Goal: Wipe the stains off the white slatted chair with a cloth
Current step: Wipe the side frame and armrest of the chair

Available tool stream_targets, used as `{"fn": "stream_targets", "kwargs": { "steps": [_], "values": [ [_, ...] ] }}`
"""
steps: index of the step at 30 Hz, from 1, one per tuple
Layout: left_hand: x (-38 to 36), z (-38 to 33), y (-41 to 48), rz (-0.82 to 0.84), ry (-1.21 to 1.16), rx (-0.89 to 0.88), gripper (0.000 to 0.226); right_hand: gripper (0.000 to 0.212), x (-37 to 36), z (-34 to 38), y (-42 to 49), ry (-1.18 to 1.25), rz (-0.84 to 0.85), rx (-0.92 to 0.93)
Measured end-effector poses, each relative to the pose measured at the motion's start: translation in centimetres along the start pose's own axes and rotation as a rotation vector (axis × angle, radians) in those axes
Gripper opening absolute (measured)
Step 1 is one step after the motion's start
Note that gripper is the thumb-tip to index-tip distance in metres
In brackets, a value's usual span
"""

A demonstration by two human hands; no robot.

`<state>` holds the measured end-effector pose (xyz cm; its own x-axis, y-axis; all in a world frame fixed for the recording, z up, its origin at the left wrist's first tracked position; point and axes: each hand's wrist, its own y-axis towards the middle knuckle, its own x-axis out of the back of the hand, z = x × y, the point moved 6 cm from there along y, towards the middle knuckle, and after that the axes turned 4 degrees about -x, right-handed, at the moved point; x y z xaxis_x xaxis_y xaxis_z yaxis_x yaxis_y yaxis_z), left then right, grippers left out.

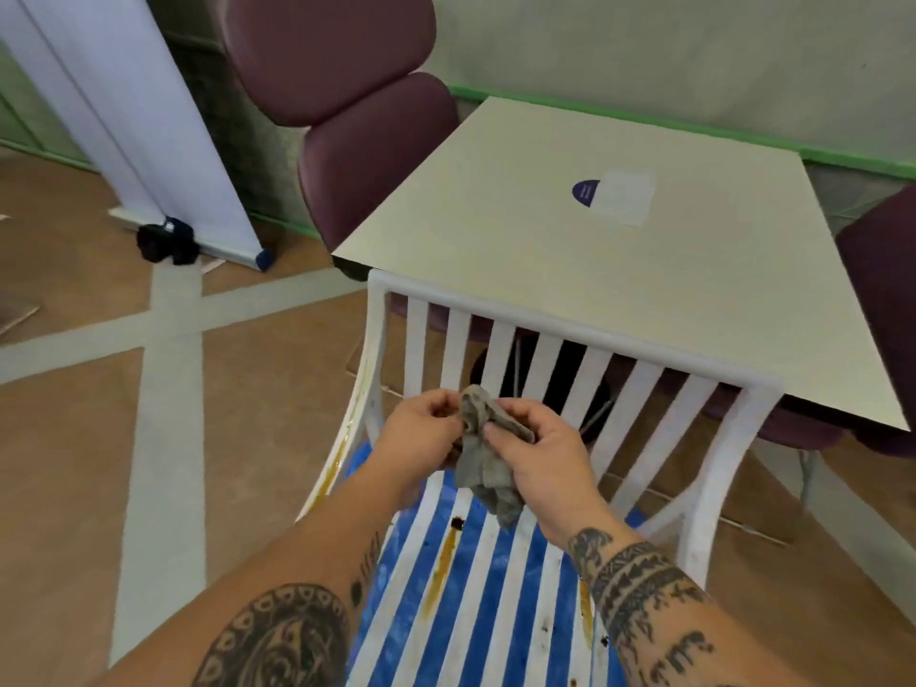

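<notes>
White slatted chair [575,334], viewed from above the seat. A crumpled grey cloth [483,468] is held over the rear of the chair seat, just in front of the backrest slats and not touching the chair. Both hands are closed on the cloth, close together. The left hand [421,438] pinches its upper left edge with curled fingers. The right hand [540,463] grips the upper right part, thumb pressed on the fabric, and the loose end hangs below it.

A brown streak [442,562] runs along one seat slat left of centre, with a dark blot [456,524] at its far end. A yellow-brown streak [337,463] marks the chair's left arm. Small dark specks dot the slats at the right.

A blue sheet [495,587] shows between the seat slats. Directly behind the backrest stands a pale surface [495,250] bearing a purple sticker [586,193]. Beyond the chair to the left is a purple padded seat [362,141]; the tan floor [74,438] lies to the left.
</notes>
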<state>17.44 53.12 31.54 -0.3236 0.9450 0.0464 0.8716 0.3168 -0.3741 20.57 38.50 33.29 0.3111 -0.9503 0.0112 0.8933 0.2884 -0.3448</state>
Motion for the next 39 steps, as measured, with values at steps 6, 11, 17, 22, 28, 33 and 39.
{"fn": "stream_targets", "kwargs": {
  "steps": [6, 11, 17, 22, 28, 33, 39],
  "values": [
    [14.3, 1.9, -0.6, -0.388, 0.186, -0.072, 0.014, 0.017, -7.5, 2.3, 2.7, -0.248, -0.116, 0.058],
    [22.7, 7.6, -0.5, -0.438, 0.209, 0.189, 0.021, 0.025, -12.4, 6.4, 5.6, -0.560, -0.174, 0.266],
    [24.4, 13.9, -1.9, -0.141, 0.015, 0.505, 0.015, 0.031, -16.5, 9.5, 11.0, -0.905, -0.292, 0.482],
    [22.6, 16.1, -1.4, -0.014, -0.005, 0.504, 0.031, 0.041, -17.0, 7.6, 13.0, -1.050, -0.221, 0.497],
    [20.6, 16.4, 2.5, -0.030, -0.018, 0.483, 0.022, 0.037, -16.2, 4.3, 14.2, -1.101, -0.235, 0.470],
    [20.3, 17.6, 3.4, -0.015, -0.013, 0.536, 0.022, 0.032, -17.1, 8.8, 13.8, -0.962, -0.322, 0.721],
    [20.5, 18.0, 3.8, 0.016, 0.009, 0.557, 0.017, 0.024, -19.9, 8.5, 15.4, -1.350, -0.239, 0.730]
  ]
}}
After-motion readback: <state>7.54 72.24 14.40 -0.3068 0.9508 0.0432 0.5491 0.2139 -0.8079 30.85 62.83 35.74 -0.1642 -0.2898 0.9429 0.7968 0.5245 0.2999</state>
